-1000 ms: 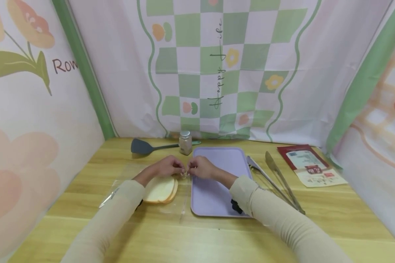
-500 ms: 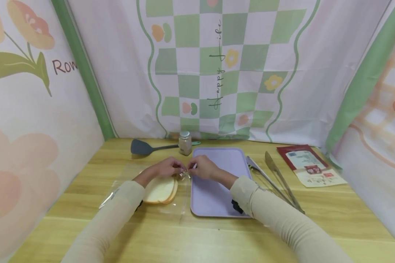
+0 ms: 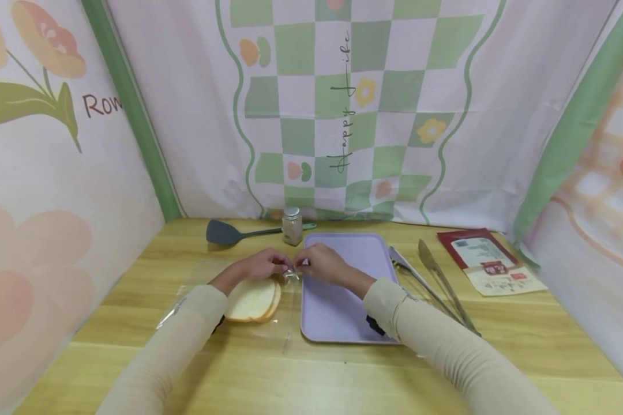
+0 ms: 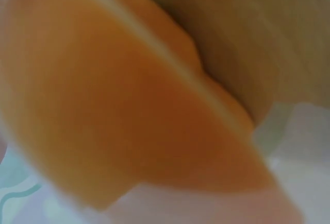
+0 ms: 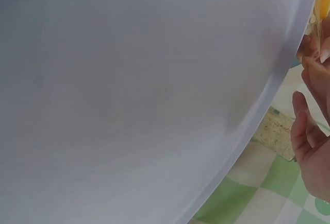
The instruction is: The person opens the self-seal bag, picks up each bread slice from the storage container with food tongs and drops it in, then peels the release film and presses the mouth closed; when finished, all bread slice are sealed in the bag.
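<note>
Slices of white bread lie stacked in a clear plastic bag on the left half of the table. My left hand reaches over the top of the bread and pinches the crinkled plastic at the bag's right side. Close beside it, my right hand pinches the same plastic, above the left edge of the lavender tray. The fingertips of both hands nearly meet. Brown bread crust fills much of the left wrist view, blurred. In the right wrist view, fingers at the right edge hold the clear film.
Behind the hands stand a glass jar with a metal lid and a dark spatula lying flat. Metal tongs lie right of the tray. Farther right is a red and cream food packet. A patterned curtain closes the back.
The fingertips have shifted slightly on the plastic, and my right hand has come a little closer to my left. The bread, tray and other objects stay where they were.
</note>
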